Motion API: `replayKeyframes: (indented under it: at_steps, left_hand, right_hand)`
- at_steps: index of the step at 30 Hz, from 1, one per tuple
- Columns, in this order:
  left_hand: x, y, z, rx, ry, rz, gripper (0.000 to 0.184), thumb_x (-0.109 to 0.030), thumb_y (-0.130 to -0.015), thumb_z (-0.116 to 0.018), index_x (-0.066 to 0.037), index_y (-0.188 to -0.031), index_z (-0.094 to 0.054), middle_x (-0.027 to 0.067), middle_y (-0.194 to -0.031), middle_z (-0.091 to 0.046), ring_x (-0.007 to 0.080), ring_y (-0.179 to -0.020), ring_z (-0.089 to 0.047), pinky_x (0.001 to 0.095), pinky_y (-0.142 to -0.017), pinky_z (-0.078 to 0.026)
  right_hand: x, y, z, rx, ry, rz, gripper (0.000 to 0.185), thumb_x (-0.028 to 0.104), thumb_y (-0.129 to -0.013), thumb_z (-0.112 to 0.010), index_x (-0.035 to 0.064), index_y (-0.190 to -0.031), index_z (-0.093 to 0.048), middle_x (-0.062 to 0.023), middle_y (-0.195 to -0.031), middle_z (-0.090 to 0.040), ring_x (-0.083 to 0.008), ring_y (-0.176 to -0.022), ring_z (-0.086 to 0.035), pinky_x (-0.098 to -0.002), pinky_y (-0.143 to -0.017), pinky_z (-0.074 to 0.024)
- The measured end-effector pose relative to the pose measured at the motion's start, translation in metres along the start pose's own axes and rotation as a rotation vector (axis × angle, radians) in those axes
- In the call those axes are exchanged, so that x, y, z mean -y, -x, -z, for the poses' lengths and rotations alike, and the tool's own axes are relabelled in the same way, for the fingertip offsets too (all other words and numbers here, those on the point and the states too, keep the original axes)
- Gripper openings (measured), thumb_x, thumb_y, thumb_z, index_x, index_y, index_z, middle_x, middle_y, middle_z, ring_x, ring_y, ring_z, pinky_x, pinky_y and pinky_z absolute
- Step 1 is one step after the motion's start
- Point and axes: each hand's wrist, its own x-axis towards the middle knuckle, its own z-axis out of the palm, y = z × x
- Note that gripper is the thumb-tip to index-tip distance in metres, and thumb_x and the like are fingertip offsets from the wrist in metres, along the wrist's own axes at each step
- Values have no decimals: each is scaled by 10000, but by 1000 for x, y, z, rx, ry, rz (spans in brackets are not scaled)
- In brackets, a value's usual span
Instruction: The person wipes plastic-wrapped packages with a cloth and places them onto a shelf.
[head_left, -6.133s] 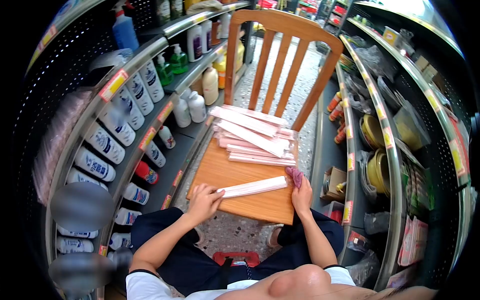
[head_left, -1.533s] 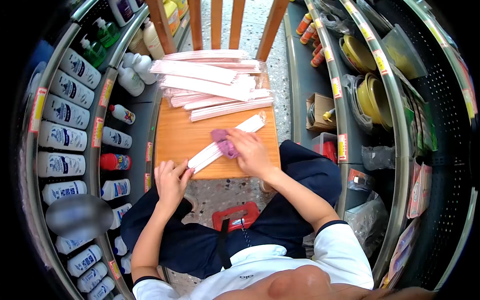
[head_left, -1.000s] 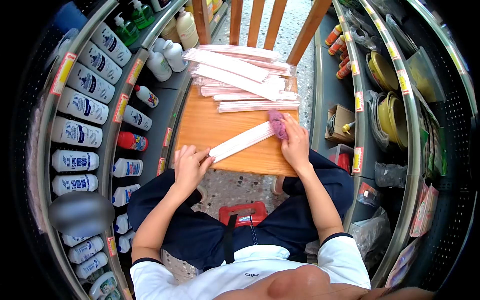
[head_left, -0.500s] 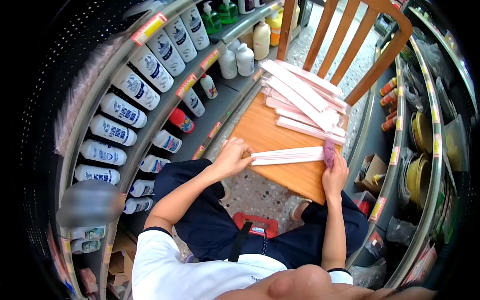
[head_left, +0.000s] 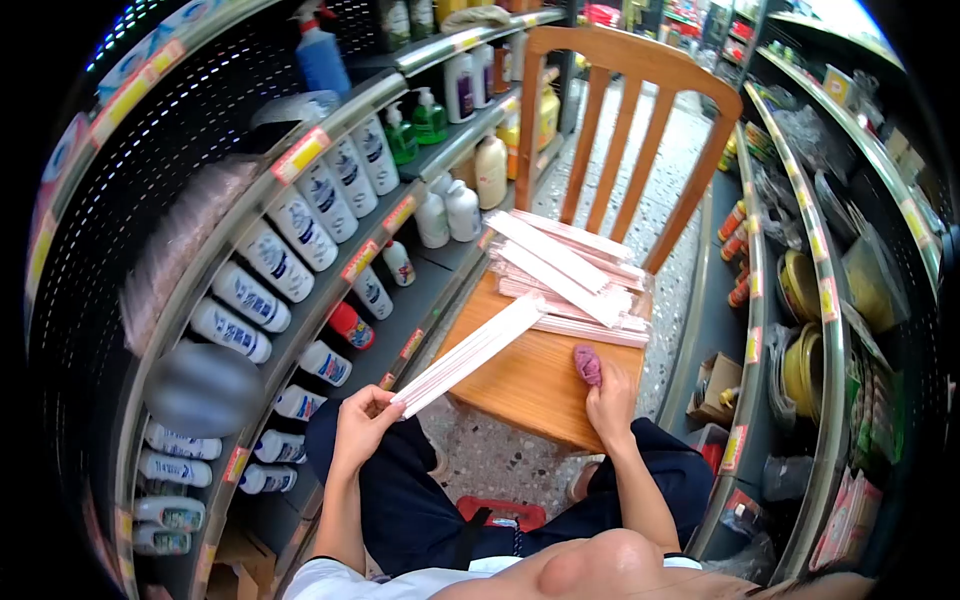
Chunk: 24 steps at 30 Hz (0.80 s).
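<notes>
The packet (head_left: 475, 355) had swung from across the chair (head_left: 500, 386) toward the pile (head_left: 572, 268). The left hand (head_left: 360, 428) pinched its near end; the right hand (head_left: 610, 408) gripped a bunched cloth (head_left: 588, 366). Likely light, slick and slightly bendy, the packet seemed best held mid-length.

My packet (head_left: 468, 358) is long, flat and white, with thin pink lines. I hold its near end in my left hand (head_left: 362, 422), and it slants over the seat (head_left: 508, 388), where similar packets (head_left: 572, 268) lie crossed in a pile. The purple cloth (head_left: 588, 366) is crumpled in my right hand (head_left: 611, 408).
</notes>
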Motion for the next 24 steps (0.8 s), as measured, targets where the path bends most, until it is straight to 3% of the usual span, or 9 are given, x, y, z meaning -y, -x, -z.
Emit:
replayKeyframes:
  at_steps: [4, 6, 10, 14, 18, 20, 24]
  left_hand:
    - [-13, 26, 28, -188, 139, -139, 83, -55, -913, -700, -14, -952, -639, 28, -878, -673, 71, -796, -613, 222, -724, -486]
    - [-26, 39, 44, -334, 139, -220, 108, -68, -914, -704, -14, -969, -628, 20, -878, -659, 72, -805, -609, 227, -725, -486]
    - [-63, 68, 76, -682, 147, -356, 118, -69, -916, -698, -4, -981, -623, 9, -859, -652, 58, -771, -594, 215, -695, -471]
    - [-99, 93, 118, -1042, -58, -414, 131, -82, -923, -693, 7, -994, -627, 14, -860, -657, 52, -751, -586, 212, -676, -466]
    - [-132, 110, 163, -1329, -311, -665, 140, -91, -917, -698, 22, -988, -655, 22, -826, -656, 60, -726, -587, 218, -631, -470]
    - [-149, 117, 185, -1489, -618, -703, 108, -68, -892, -705, 19, -950, -674, 34, -791, -654, 66, -690, -594, 235, -615, -483]
    - [-170, 119, 226, -1533, -963, -669, 92, -42, -848, -700, 6, -918, -664, 89, -770, -631, 155, -640, -630, 287, -606, -514]
  right_hand:
    - [29, -6, -6, -61, -174, 91, 362, -29, -752, -536, -44, -1101, -630, -261, -996, -649, -454, -971, -591, -505, -882, -463]
    - [28, -9, -13, 103, -204, 49, 382, -33, -762, -535, -48, -1133, -628, -259, -1062, -647, -441, -1007, -592, -492, -918, -459]
    - [32, -15, -29, 84, -314, 126, 388, -63, -769, -521, -73, -1144, -621, -280, -1084, -643, -460, -1022, -588, -496, -922, -452]
    - [30, -20, -42, 93, -363, 131, 405, -61, -775, -533, -88, -1172, -607, -289, -1093, -638, -469, -1040, -582, -499, -947, -442]
    - [39, -22, -44, 42, -348, 156, 425, -65, -775, -536, -94, -1195, -598, -299, -1109, -632, -476, -1053, -576, -499, -955, -433]
    - [42, -24, -42, 42, -336, 165, 430, -68, -775, -534, -96, -1200, -595, -301, -1116, -631, -475, -1058, -576, -498, -953, -431]
    - [45, -28, -45, 79, -385, 168, 435, -70, -776, -532, -99, -1206, -590, -302, -1122, -630, -473, -1063, -576, -501, -950, -430]
